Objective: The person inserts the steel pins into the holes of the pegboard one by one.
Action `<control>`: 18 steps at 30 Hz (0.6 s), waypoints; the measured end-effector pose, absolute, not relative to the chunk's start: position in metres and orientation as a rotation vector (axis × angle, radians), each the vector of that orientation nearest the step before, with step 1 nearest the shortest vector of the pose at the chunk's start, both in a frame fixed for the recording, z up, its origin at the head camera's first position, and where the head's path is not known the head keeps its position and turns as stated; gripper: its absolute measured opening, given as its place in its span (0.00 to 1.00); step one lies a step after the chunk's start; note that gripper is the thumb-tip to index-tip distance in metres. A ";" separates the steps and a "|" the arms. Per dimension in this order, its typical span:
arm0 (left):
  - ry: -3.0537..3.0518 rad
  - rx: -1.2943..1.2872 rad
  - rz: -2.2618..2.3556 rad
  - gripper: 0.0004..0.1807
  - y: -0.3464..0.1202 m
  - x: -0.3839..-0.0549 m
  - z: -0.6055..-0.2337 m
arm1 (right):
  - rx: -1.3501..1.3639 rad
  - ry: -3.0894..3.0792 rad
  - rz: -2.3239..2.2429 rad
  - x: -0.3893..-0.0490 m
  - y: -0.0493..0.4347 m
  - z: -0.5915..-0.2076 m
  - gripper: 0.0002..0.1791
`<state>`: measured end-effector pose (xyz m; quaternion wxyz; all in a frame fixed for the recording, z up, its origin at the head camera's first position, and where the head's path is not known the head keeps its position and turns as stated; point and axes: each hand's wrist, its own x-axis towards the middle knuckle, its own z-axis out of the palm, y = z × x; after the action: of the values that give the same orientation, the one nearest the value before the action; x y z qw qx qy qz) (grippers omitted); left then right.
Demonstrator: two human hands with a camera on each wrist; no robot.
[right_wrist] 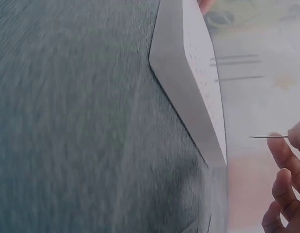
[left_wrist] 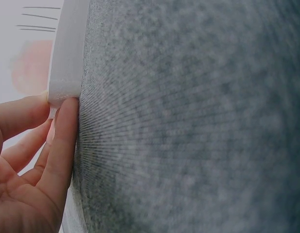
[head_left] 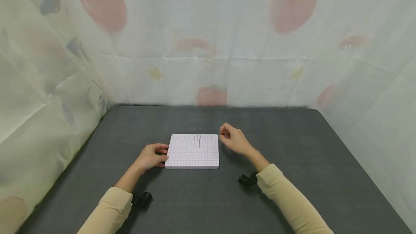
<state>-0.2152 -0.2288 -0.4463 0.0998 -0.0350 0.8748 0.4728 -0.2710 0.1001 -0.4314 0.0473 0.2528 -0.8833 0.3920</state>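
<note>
A white board (head_left: 191, 156) with rows of small holes lies flat on the dark table. Several thin metal needles (head_left: 199, 143) stand upright in its far part, right of the middle. My left hand (head_left: 150, 159) grips the board's left edge; in the left wrist view the thumb (left_wrist: 23, 114) lies at the top edge and a finger low against the side. Just off the board's far right corner, my right hand (head_left: 234, 141) pinches a thin needle (right_wrist: 266, 137) between thumb and index finger. Its point sticks out past the fingertips, apart from the board.
More thin needles (head_left: 236, 155) lie on the table (head_left: 292, 190) beneath and beside my right hand. Black wrist cameras (head_left: 142, 199) hang below both cuffs. A pale printed curtain (head_left: 253, 82) closes off the back and the sides of the table.
</note>
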 end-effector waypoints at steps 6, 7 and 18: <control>2.586 -0.105 1.394 0.27 -0.229 -0.215 -0.446 | 0.759 -2.666 1.207 -0.270 0.086 -0.432 0.02; 2.585 -0.105 1.395 0.27 -0.229 -0.216 -0.446 | 0.759 -2.664 1.203 -0.270 0.083 -0.432 0.02; 2.579 -0.095 1.408 0.27 -0.230 -0.216 -0.446 | 0.722 -2.664 1.108 -0.270 0.061 -0.440 0.02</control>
<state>-0.2164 -0.2300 -0.4459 0.1005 -0.0322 0.8728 0.4765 -0.2700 0.0607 -0.4405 0.0837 0.2421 -0.8925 0.3713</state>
